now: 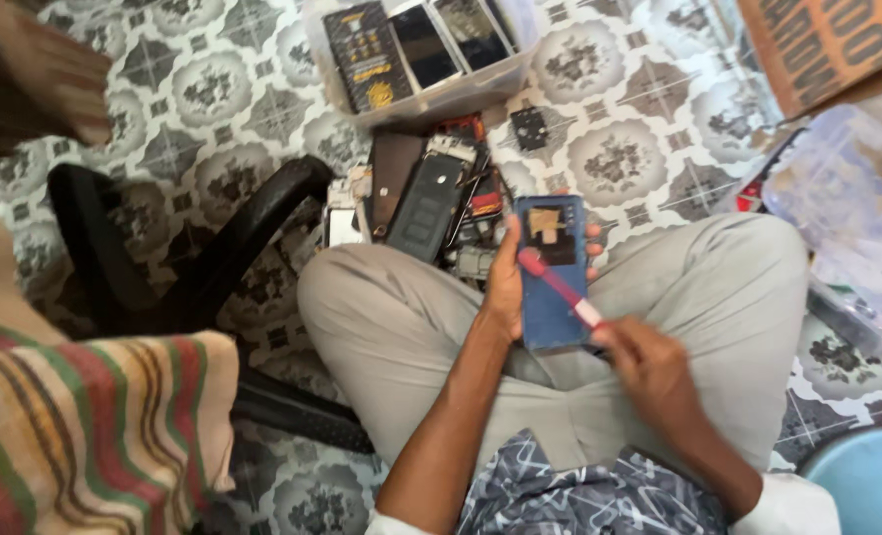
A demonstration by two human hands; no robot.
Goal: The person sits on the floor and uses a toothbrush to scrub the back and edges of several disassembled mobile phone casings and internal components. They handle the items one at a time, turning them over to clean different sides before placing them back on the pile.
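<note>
My left hand [505,282] grips a blue phone [550,297] with its back opened, held upright over my crossed legs in grey trousers [401,327]. Inside its upper part a dark board and a tan patch show. My right hand [649,367] holds a red-handled tool with a white end [560,287], its red tip resting on the phone's upper left area. Both hands meet over my lap near the middle of the view.
A pile of phone parts and opened phones [431,203] lies on the patterned floor ahead. A clear tray of phones [426,50] stands behind it. A black chair base [203,258] and striped cloth [84,426] are at left; clear plastic box [847,198] and cardboard box [817,40] at right.
</note>
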